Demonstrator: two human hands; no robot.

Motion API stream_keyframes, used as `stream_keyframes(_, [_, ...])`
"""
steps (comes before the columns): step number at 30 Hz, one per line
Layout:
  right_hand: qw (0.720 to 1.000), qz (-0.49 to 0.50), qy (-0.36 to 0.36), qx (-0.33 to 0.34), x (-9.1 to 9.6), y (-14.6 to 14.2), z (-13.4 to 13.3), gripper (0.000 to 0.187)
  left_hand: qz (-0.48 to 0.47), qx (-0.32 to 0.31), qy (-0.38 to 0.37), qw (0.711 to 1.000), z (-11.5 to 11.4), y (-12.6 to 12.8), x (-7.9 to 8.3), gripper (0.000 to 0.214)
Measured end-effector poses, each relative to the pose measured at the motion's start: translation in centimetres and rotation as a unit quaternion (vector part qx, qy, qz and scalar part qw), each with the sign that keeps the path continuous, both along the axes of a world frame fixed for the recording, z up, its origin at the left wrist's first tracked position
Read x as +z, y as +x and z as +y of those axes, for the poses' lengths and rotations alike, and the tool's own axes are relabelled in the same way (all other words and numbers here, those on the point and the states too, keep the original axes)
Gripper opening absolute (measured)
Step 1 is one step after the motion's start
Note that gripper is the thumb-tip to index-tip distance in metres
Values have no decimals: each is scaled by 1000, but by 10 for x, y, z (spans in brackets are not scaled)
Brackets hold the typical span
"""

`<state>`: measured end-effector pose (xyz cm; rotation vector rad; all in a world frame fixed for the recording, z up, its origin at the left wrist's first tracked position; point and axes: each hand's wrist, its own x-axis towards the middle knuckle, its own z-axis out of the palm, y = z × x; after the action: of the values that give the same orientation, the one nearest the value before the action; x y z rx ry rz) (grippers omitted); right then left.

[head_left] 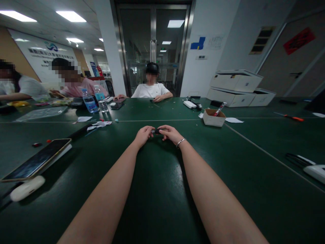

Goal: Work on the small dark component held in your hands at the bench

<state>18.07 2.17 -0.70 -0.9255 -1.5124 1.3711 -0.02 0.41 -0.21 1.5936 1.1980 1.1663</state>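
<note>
Both of my arms reach forward over the green table. Between my hands, just above the tabletop, is a small black USB stick (156, 131) with a paler, metal-looking end on its left side. My left hand (144, 136) pinches that pale end with thumb and fingertips. The dark end is gripped by the fingertips of my right hand (171, 134), which has a silver bracelet at the wrist. The fingers cover much of the stick, so whether it is one piece or two cannot be made out.
A phone (38, 159) and a white rounded case (27, 188) lie at left. Water bottles (89, 101) stand farther back. A small box (214, 118) holds a pen-like item. White boxes (233, 96) are stacked back right, near a screwdriver (293, 118). A person (151, 90) sits opposite.
</note>
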Motion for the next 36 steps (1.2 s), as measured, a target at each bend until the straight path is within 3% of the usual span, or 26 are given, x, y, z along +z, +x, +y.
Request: stream_keyframes(36, [1000, -6, 0, -3, 2, 1, -2, 24, 4, -3, -10, 1000, -2, 1, 2, 28])
